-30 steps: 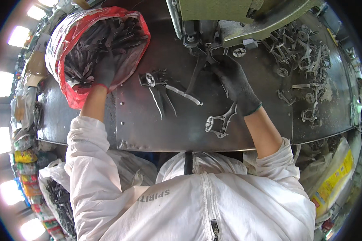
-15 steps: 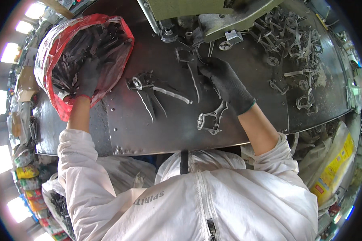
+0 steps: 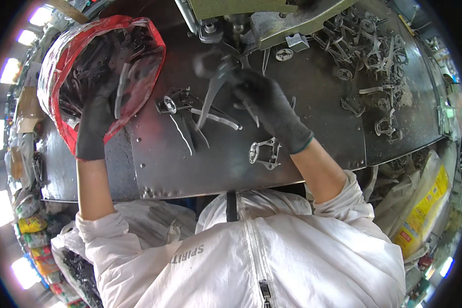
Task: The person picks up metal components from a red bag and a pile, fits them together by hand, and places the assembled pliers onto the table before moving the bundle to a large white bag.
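My left hand (image 3: 96, 115), in a dark glove, reaches into a clear plastic bag with a red rim (image 3: 161, 59). Its fingers are closed on a long, flat metal handle (image 3: 121, 90) with a bright edge, among many dark handle pieces. My gloved right hand (image 3: 264, 100) grips a metal frame with handles (image 3: 215, 90), blurred by motion, below the press. Between my hands lies a similar frame with its handles spread (image 3: 182, 105). A bare metal frame with a round slotted end (image 3: 264, 153) rests nearer me, below my right wrist.
A green machine press (image 3: 292, 23) stands over the far middle of the dark metal table (image 3: 205, 174). Several loose frames (image 3: 374, 56) are heaped at the right. Beside the press lies a round slotted part (image 3: 284, 54). Sacks (image 3: 421, 205) stand below the table's right edge.
My left hand has drawn back toward me inside the bag, with a handle now at its fingers. My right hand has moved left and nearer, carrying the frame away from the press.
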Demonstrator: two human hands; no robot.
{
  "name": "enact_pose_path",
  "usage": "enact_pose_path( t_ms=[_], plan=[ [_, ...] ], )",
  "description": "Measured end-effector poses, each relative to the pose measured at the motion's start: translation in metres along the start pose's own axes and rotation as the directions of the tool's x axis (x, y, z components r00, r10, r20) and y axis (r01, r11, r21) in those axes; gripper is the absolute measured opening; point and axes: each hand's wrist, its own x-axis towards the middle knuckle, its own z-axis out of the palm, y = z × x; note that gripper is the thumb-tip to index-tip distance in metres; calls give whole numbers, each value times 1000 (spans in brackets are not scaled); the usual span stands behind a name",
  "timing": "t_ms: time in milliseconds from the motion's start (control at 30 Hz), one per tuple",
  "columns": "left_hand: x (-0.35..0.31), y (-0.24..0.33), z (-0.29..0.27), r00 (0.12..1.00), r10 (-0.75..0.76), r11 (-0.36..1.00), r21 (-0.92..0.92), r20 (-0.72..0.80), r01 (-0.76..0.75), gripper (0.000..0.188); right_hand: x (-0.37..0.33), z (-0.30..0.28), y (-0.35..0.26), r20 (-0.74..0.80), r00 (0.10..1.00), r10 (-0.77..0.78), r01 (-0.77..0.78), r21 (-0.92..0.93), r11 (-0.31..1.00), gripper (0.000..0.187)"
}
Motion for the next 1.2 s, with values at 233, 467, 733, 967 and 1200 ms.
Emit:
enact_pose_path(
  t_ms=[233, 467, 733, 967, 1200],
  plan=[
    [-33, 7, 68, 955, 246, 968, -100, 166, -231, 44, 56, -15, 20, -6, 922, -388, 123, -943, 308, 36],
    [-55, -33, 211, 863, -98, 993, 100, 496, 55, 45, 66, -50, 32, -128, 947, -294, -35, -953, 302, 30],
    [-24, -47, 198, 972, -159, 901, 428, 174, 71, 41, 1, -58, -21, -260, 965, -17, 7, -39, 999, 35],
    [-9, -40, 219, 942, 69, 971, 197, 328, -139, 53, 5, -42, -12, -18, 1000, -8, 14, 350, 937, 38],
    [37, -85, 205, 955, -102, 936, 352, 277, -3, 44, 29, -35, 22, -105, 983, -153, 135, -166, 977, 32]
  ],
)
